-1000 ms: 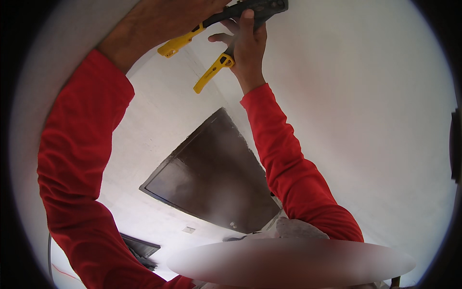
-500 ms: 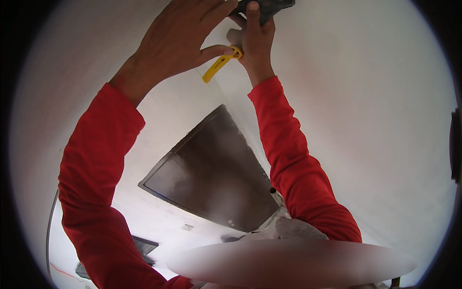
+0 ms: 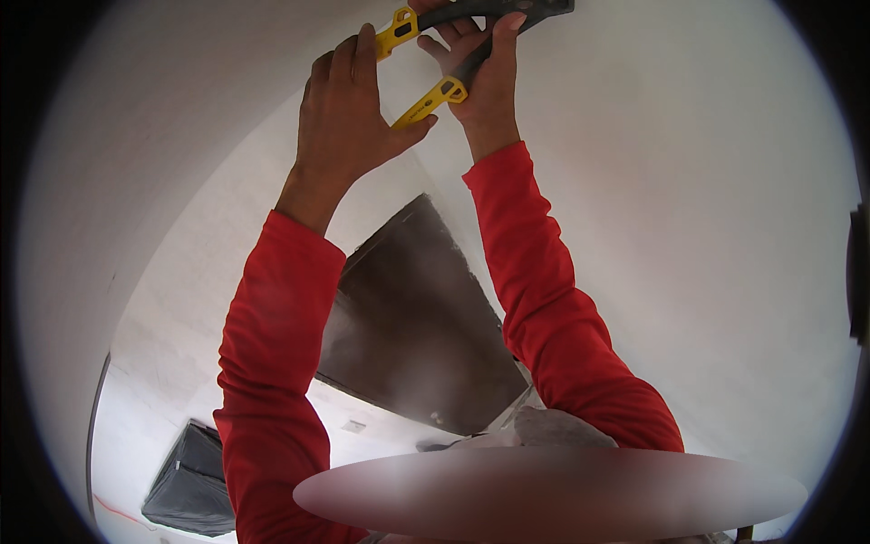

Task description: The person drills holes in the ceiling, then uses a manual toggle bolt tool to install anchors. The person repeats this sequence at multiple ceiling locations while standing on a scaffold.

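Maybe the tool (image 3: 535, 11), between my right hand (image 3: 489, 98) around its dark part (image 3: 473, 63) and my left hand (image 3: 343, 122) gripping its yellow handles (image 3: 424, 105) wide, could twist if my left thumb (image 3: 417, 132) slips

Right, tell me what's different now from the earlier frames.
The left hand has moved down in the view, to the yellow handles of the two-handled tool; its grip is unclear. The tool shifted slightly rightward. The left red sleeve swung right, uncovering more of the black-covered object. The right hand still holds the tool's dark part.
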Action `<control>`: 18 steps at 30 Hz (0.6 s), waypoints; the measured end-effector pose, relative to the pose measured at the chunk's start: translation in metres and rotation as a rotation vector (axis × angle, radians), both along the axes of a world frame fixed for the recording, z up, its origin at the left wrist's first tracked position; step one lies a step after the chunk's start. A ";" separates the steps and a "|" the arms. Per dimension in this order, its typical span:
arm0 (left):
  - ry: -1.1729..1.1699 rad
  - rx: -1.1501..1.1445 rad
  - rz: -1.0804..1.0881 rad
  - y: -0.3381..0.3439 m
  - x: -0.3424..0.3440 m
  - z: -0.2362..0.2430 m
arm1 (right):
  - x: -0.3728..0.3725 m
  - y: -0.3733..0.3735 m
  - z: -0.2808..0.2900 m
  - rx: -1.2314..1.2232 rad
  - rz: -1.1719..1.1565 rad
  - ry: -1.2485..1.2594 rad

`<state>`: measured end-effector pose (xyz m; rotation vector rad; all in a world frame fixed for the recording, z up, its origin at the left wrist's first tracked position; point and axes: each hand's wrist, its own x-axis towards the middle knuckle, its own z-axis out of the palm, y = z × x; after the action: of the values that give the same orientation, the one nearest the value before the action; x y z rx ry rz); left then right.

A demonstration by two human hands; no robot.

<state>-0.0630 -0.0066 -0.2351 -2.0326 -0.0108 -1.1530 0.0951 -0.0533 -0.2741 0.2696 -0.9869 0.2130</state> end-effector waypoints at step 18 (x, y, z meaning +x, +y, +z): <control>0.011 0.046 -0.151 0.013 -0.016 0.043 | -0.021 0.017 0.056 0.058 0.180 0.285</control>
<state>-0.0786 0.0060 -0.1919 -2.0267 0.1758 -1.2240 0.0737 -0.0359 -0.2184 0.4305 -0.6876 0.3008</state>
